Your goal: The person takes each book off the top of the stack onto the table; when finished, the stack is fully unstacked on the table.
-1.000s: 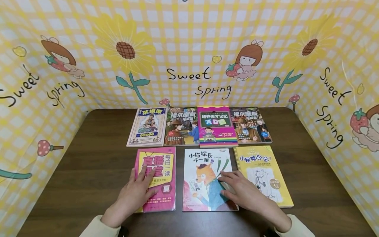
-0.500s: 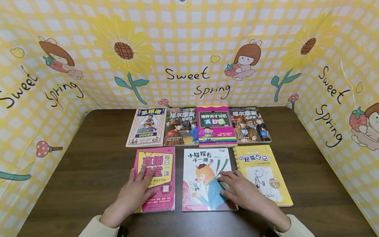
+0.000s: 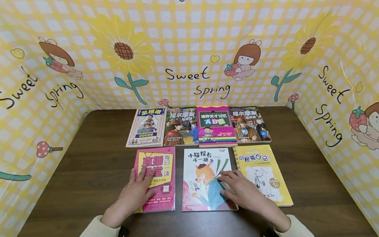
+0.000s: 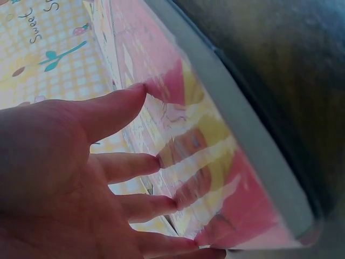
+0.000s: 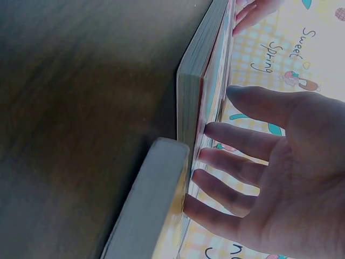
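With fingers spread, my left hand (image 3: pixel 134 191) rests on a pink book (image 3: pixel 165 202) at the front left. In the left wrist view the fingertips of that hand (image 4: pixel 86 178) touch the glossy, reflecting cover (image 4: pixel 248 199). My right hand (image 3: pixel 244 191) rests its fingertips on the right side of a white picture book (image 3: pixel 195 181) showing an orange cat. Part of that hand and its wrist lie over the left edge of a yellow book (image 3: pixel 278 181). In the right wrist view the fingers of my right hand (image 5: pixel 269 162) are loosely extended, touching the cover.
Behind them lies a row of more books: a pale cartoon book (image 3: pixel 146 128), a detective book (image 3: pixel 182 126), a magenta ABC book (image 3: pixel 217 128) and another detective book (image 3: pixel 250 125). All lie on the dark wooden table (image 3: pixel 311 184). A yellow checked cloth (image 3: pixel 189 42) surrounds its back and sides.
The camera view has shifted very slightly. Both hands and all the books stay where they were.
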`<state>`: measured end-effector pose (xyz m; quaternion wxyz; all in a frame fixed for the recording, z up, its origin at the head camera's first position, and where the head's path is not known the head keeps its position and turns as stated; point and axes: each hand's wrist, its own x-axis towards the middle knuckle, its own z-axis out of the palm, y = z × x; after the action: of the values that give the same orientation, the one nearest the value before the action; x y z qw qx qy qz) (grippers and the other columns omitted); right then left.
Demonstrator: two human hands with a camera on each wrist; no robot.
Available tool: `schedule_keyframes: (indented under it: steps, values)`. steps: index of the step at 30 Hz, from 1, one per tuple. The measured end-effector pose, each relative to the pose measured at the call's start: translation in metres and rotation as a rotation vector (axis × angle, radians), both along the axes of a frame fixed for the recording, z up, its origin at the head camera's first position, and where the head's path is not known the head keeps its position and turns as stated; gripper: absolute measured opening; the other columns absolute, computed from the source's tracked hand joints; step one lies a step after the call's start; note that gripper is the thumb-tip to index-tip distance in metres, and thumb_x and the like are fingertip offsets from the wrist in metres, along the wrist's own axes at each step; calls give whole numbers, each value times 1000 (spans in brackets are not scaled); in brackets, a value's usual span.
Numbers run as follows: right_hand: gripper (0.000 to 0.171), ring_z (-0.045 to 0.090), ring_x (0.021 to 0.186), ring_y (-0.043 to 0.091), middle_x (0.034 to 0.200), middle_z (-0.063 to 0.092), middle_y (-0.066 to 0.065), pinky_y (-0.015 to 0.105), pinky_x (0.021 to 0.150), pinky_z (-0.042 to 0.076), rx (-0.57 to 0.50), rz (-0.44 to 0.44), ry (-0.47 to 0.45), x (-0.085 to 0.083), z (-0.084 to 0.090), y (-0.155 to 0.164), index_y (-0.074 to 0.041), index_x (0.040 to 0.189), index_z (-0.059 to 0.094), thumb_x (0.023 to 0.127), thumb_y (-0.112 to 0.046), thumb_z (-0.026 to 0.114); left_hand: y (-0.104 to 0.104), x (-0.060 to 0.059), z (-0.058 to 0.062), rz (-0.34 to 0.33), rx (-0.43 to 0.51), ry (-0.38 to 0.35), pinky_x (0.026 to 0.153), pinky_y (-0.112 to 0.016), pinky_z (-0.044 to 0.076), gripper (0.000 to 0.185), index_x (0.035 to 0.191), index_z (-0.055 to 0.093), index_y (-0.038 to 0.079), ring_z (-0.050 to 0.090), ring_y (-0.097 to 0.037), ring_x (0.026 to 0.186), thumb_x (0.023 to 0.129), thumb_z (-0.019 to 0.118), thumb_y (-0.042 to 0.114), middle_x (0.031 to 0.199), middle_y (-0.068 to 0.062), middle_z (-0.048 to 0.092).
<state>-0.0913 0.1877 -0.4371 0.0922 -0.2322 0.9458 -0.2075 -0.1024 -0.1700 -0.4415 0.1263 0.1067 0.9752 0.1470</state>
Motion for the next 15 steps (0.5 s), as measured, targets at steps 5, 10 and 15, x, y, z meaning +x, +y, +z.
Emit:
schedule_keyframes:
  steps: [5,10,15]
  values:
    - [40,46,113,22,139,52,7,41,86,49,5,-10,-4,-1,-1,0,-14,128,63,90,-29,68,0,1,0,-7,-4,18,84,-71,41,65,142,46,3,15,-67,128,90,66,37,148,-35,28]
    - [40,46,113,22,138,52,6,41,87,49,1,-15,-8,-1,-1,0,-14,127,63,90,-28,68,1,1,-1,-6,-3,21,85,-71,40,65,142,45,2,15,-67,129,91,66,36,148,-35,27]
    - [40,46,113,23,138,52,7,42,87,48,0,-17,-21,-1,-1,0,-14,128,63,90,-28,68,2,1,-2,-6,-1,24,85,-71,41,65,142,45,2,15,-67,128,91,66,37,148,-35,26]
